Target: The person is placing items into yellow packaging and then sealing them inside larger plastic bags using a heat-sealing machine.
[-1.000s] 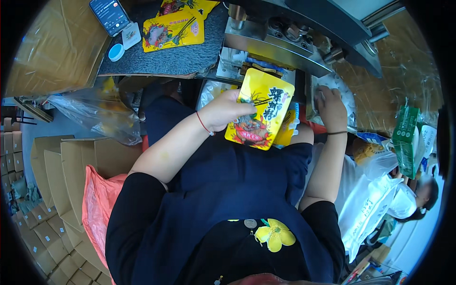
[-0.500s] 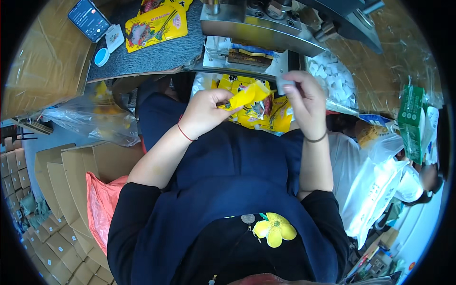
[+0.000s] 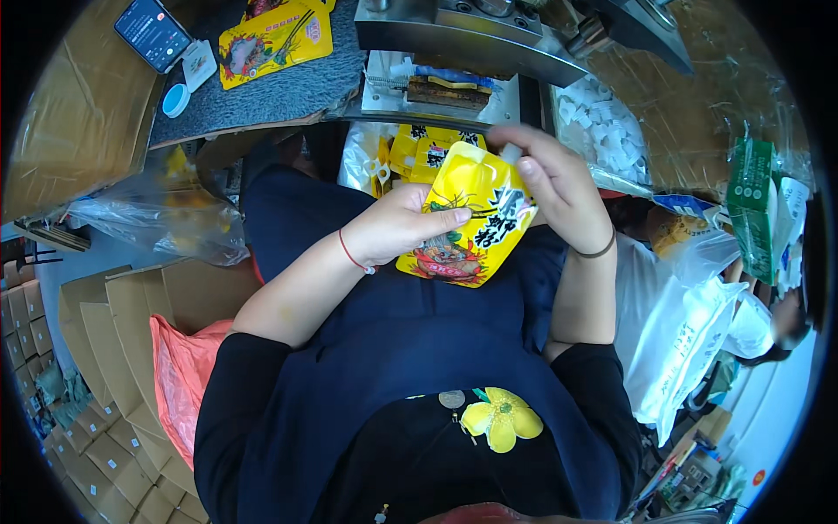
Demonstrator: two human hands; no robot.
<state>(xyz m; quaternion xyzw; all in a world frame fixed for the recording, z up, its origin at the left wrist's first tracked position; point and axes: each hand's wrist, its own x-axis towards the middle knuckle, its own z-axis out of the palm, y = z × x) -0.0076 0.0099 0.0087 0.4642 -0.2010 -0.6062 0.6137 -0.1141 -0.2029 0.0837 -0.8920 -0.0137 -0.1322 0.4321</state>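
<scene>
My left hand (image 3: 394,229) grips a flat yellow printed pouch (image 3: 493,229) over my lap, with the thumb across its front. The pouch is tilted, its printed face turned up. At its upper right corner is my right hand (image 3: 567,194), thumb and fingers closed around a small whitish plastic piece (image 3: 511,154). Whether that piece touches the pouch I cannot tell; the fingers partly hide it. Just beyond, more yellow pouches (image 3: 419,150) lie in a pile under the bench edge.
A metal press (image 3: 471,39) stands ahead, above a plate with a small wooden block (image 3: 448,93). White plastic pieces (image 3: 601,118) fill a bin to its right. On the grey mat (image 3: 262,109) lie a phone (image 3: 152,33) and further pouches (image 3: 278,48). Cardboard boxes (image 3: 131,332) stand at left.
My left hand has lifted the yellow pouch toward me and turned its printed face up. My right hand has come in to the pouch's upper corner. The view has shifted slightly.
</scene>
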